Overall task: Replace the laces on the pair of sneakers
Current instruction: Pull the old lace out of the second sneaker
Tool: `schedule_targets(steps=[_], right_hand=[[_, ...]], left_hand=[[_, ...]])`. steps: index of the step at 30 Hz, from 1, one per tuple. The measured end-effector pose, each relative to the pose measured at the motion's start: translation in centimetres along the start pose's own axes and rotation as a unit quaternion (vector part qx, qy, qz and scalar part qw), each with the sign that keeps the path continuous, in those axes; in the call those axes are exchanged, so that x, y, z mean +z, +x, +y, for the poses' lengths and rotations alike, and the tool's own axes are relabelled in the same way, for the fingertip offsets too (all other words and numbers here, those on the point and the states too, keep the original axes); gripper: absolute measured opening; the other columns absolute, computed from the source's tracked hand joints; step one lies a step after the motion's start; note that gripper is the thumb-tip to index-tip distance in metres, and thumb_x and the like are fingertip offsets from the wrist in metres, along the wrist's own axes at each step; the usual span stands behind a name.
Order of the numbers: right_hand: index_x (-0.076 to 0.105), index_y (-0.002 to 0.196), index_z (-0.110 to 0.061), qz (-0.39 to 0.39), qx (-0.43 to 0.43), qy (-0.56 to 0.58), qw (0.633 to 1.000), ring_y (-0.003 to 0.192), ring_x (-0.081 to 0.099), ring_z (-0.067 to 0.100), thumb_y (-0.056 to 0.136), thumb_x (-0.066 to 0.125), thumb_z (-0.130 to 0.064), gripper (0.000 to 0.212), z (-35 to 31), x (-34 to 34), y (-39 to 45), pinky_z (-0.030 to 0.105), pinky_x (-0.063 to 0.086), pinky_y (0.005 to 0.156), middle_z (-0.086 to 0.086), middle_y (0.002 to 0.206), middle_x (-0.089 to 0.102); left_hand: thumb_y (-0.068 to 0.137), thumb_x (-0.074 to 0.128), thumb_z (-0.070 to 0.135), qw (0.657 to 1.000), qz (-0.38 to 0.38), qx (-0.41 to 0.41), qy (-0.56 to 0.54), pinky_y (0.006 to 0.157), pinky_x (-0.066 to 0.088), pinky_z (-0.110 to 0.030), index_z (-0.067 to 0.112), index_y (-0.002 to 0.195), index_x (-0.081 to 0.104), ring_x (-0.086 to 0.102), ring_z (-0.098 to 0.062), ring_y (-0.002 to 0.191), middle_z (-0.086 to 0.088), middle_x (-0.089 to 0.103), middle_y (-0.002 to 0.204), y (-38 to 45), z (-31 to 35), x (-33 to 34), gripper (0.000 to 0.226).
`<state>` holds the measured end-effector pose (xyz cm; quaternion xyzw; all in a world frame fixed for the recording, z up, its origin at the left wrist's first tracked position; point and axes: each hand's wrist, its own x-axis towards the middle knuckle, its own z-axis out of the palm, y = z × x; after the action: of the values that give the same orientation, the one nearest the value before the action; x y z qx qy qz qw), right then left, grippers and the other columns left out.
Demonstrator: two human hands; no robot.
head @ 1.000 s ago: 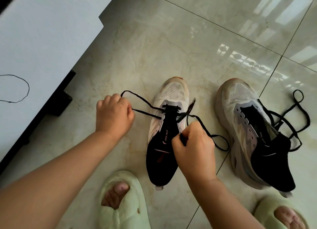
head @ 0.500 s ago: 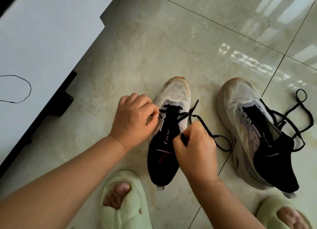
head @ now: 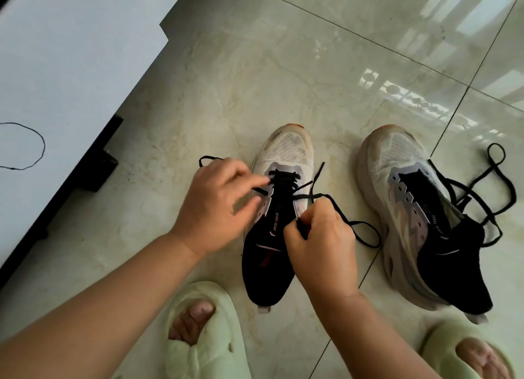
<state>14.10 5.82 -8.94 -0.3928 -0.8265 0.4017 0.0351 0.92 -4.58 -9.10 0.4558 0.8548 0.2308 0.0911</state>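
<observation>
Floor: glossy pale marble tiles (head: 255, 75) with dark grout lines; window glare shows at upper right.
Left sneaker (head: 283, 157): it lies toe away from you, between your two hands, with white mesh at the toe and a black tongue and heel.
Lace (head: 365, 234): black, threaded through the lowest eyelets of that sneaker; one end trails left past your knuckles, the other loops out to the right on the floor.
Left hand (head: 215, 205): your grip here is a pinch, finger and thumb closed on the lace at the sneaker's left eyelet row.
Right hand (head: 323, 245): your grip is a fist clamped on the lace over the tongue.
Right sneaker (head: 402, 157): it lies apart to the right, unlaced, with a loose lace (head: 499, 186) heaped against its far side.
Slippers: a pale green one (head: 204, 336) on each foot, at the bottom edge.
Cabinet (head: 71, 52): white, at the upper left, with a thin black cord (head: 41, 140) on it.
</observation>
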Motion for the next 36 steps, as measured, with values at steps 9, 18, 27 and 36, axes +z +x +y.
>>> schedule_targets(steps=[9, 18, 27, 36], right_hand=[[0.038, 0.073, -0.012, -0.001, 0.001, -0.002, 1.0, 0.064, 0.047, 0.026, 0.079, 0.06, -0.014, 0.022, 0.0, 0.1, 0.0, 0.034, 0.037, 0.058, -0.003, 0.066, 0.045], [0.037, 0.071, -0.014, -0.004, -0.001, 0.001, 1.0, 0.062, 0.047, 0.024, 0.079, 0.059, -0.014, 0.023, 0.1, 0.2, 0.0, 0.032, 0.037, 0.055, -0.001, 0.066, 0.047], [0.037, 0.073, -0.012, -0.001, -0.006, 0.0, 1.0, 0.063, 0.047, 0.028, 0.079, 0.059, -0.014, 0.022, 0.0, 0.2, 0.0, 0.036, 0.039, 0.057, 0.001, 0.067, 0.048], [0.038, 0.072, -0.012, 0.005, -0.002, -0.003, 1.0, 0.062, 0.048, 0.028, 0.079, 0.059, -0.015, 0.022, 0.0, 0.2, -0.2, 0.036, 0.04, 0.056, 0.0, 0.066, 0.047]], left_hand=[[0.081, 0.05, 0.02, 0.994, -0.015, -0.025, 0.108, 0.07, 0.036, -0.036, 0.011, 0.074, 0.064, 0.055, -0.029, 0.075, -0.004, 0.059, 0.076, 0.9, -0.5, 0.8, 0.018], [0.081, 0.056, 0.0, 0.991, -0.073, -0.108, -0.015, 0.07, 0.036, -0.019, 0.006, 0.092, 0.06, 0.056, -0.02, 0.079, -0.001, 0.06, 0.086, 1.1, -0.5, 0.6, 0.013], [0.084, 0.063, 0.009, 0.989, -0.134, -0.022, -0.053, 0.08, 0.037, -0.025, 0.008, 0.089, 0.062, 0.048, -0.015, 0.087, 0.0, 0.053, 0.089, 2.2, 0.5, -0.6, 0.006], [0.084, 0.064, 0.009, 0.965, -0.179, -0.099, -0.162, 0.053, 0.035, -0.003, 0.016, 0.087, 0.062, 0.049, 0.007, 0.048, 0.026, 0.055, 0.057, 1.9, 0.4, -0.9, 0.008]])
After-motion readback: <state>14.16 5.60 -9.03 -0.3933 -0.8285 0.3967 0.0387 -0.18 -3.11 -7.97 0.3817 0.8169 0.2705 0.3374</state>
